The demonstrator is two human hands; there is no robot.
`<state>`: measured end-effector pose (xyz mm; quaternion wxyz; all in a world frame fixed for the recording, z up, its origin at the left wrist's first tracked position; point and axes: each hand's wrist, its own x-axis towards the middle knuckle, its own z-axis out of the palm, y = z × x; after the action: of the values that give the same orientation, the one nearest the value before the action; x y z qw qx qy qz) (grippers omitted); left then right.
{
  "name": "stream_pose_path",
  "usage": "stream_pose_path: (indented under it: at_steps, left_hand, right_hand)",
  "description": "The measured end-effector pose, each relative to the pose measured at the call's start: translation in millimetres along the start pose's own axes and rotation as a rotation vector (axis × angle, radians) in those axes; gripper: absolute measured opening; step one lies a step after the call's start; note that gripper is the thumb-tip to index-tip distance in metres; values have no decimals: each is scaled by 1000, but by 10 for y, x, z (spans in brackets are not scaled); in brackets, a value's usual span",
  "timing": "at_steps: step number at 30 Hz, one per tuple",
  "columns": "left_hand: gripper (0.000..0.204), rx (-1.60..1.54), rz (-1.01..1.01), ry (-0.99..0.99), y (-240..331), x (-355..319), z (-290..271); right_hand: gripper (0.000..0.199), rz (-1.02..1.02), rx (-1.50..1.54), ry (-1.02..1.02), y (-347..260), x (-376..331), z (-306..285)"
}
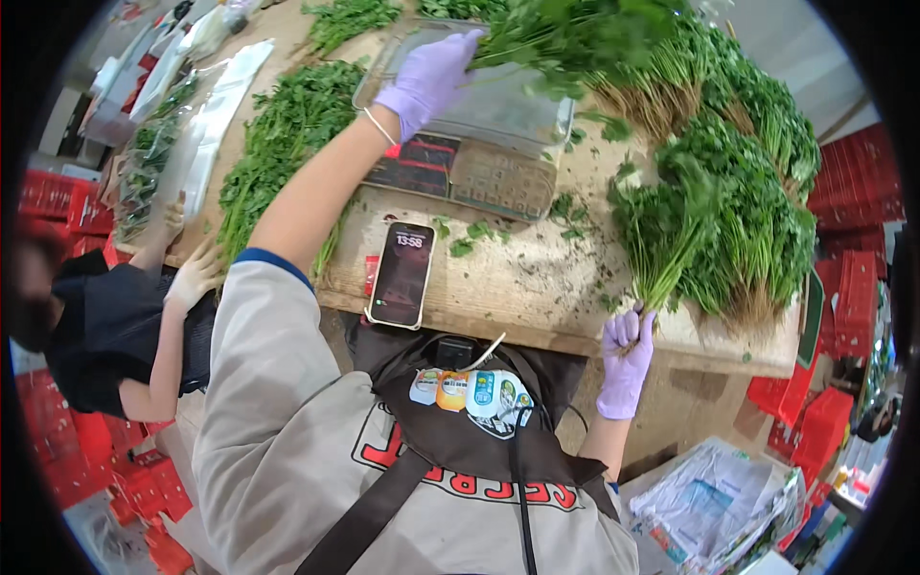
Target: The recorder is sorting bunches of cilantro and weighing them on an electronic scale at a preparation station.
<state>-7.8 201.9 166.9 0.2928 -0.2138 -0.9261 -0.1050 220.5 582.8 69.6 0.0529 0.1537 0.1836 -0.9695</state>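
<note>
My left hand point(433, 81), in a purple glove, grips the stems of a bunch of leafy herbs point(585, 38) that look like coriander. It holds them above the far side of a weighing scale point(503, 177) with a keypad and a clear tray; the leaves are slightly blurred. Down at the right front table edge, my right hand point(625, 355), also gloved, is closed round the root end of a smaller bunch of the same herbs point(668, 225), its leaves pointing away from me. Large rooted bunches point(747, 220) are heaped just beyond it.
A phone point(402, 273) lies near the front edge of the wooden table point(498, 297), among soil crumbs and loose leaves. More herbs point(292, 144) form a pile left of the scale. Another person's gloved hand point(198, 276) is at the left edge, near plastic bags point(225, 115). Red crates point(853, 182) stand right.
</note>
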Motion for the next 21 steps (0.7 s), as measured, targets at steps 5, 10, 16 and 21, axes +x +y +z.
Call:
stream_pose_path:
  at_steps: [5, 10, 16, 21]
  left_hand:
    - [46, 203, -78, -329, -778, -395, 307]
    - [28, 365, -106, -43, 169, -298, -135]
    - [40, -750, -307, -547, 1874, -909, 139]
    - [44, -886, -317, -725, 2033, -966, 248]
  right_hand:
    - [27, 71, -81, 86, 244, 10, 36]
    - [28, 181, -166, 120, 542, 24, 103]
    - [26, 311, -270, 54, 855, 57, 63]
    - [31, 210, -408, 172, 915, 18, 56]
